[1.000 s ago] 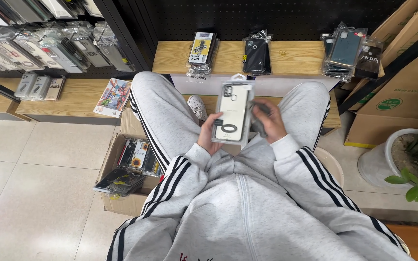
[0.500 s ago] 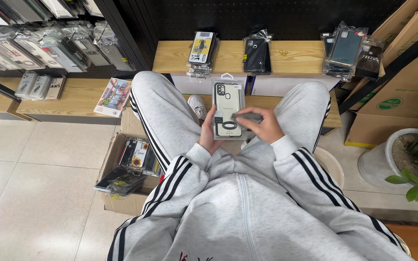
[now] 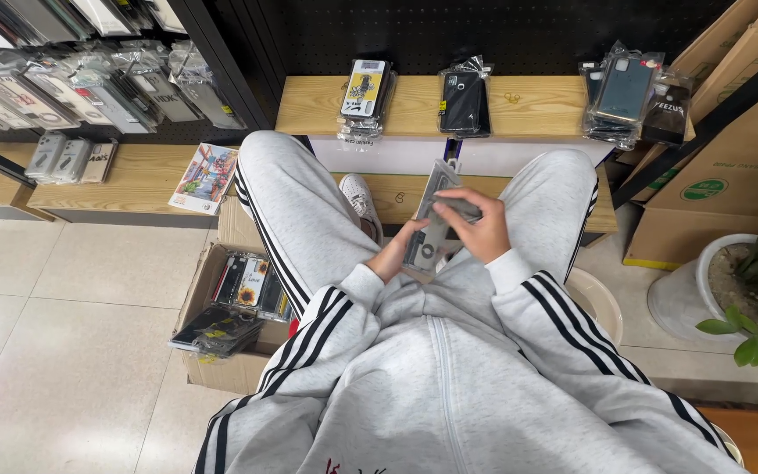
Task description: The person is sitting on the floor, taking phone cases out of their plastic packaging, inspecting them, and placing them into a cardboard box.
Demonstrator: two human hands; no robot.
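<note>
Head view: both hands, left hand (image 3: pixel 394 253) and right hand (image 3: pixel 482 230), pinch the phone case (image 3: pixel 432 219); best to grip its edges firmly

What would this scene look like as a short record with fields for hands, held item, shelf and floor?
left hand: supports the packaged phone case from below
right hand: grips the case from the top, fingers across its face
held item: grey phone case in a clear sleeve, tilted edge-on
shelf: wooden, with three stacks of packaged cases
floor: open cardboard box of phone cases beside the left leg
right side: potted plant
</note>
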